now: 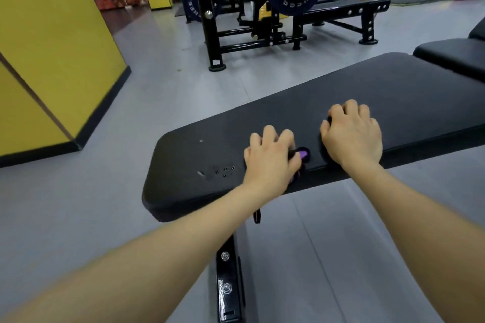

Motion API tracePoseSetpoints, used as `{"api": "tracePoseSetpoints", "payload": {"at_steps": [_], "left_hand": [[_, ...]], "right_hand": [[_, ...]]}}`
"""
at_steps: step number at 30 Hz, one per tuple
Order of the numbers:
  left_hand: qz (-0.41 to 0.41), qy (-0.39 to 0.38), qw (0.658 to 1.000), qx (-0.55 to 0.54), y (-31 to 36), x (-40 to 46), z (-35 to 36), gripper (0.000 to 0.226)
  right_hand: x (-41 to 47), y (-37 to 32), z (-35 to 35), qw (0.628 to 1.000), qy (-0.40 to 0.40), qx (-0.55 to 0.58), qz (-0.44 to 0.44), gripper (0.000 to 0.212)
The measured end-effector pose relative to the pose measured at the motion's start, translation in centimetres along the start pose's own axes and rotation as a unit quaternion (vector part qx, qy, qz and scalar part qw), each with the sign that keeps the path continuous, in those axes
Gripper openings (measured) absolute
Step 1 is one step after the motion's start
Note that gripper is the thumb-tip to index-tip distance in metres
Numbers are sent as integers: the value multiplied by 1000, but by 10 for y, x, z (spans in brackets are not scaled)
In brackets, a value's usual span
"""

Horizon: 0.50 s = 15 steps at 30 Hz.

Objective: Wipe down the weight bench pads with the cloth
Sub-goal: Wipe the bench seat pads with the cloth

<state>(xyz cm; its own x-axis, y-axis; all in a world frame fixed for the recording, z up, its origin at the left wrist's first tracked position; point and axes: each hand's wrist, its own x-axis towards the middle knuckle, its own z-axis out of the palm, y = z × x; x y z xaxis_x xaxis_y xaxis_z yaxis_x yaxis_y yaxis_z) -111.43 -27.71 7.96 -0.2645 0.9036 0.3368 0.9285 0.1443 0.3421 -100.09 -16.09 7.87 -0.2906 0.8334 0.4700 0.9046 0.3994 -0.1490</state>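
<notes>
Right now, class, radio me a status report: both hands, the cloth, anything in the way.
Left hand grips something purple and black, maybe the cloth. Right hand curled over a dark wad on the bench pad. Pad ahead bare.

A long black bench pad [328, 102] runs from lower left to right of the frame, a purple-and-black cloth [303, 156] bunched near its front edge.

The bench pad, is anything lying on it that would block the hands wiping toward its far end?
Nothing visible does. Both the left hand and the right hand rest on the bench pad, each over a dark cloth, with something purple under the left. The surface beyond them looks bare.
</notes>
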Motion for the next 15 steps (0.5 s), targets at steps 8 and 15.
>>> {"api": "tracePoseSetpoints", "payload": {"at_steps": [8, 15], "left_hand": [[-160, 23, 986, 29, -42, 51, 3, 25], [-29, 45, 998, 20, -29, -11, -7, 19]], "right_hand": [[2, -5, -3, 1000, -7, -12, 4, 31], [2, -2, -2, 1000, -11, -19, 16, 30]]}}
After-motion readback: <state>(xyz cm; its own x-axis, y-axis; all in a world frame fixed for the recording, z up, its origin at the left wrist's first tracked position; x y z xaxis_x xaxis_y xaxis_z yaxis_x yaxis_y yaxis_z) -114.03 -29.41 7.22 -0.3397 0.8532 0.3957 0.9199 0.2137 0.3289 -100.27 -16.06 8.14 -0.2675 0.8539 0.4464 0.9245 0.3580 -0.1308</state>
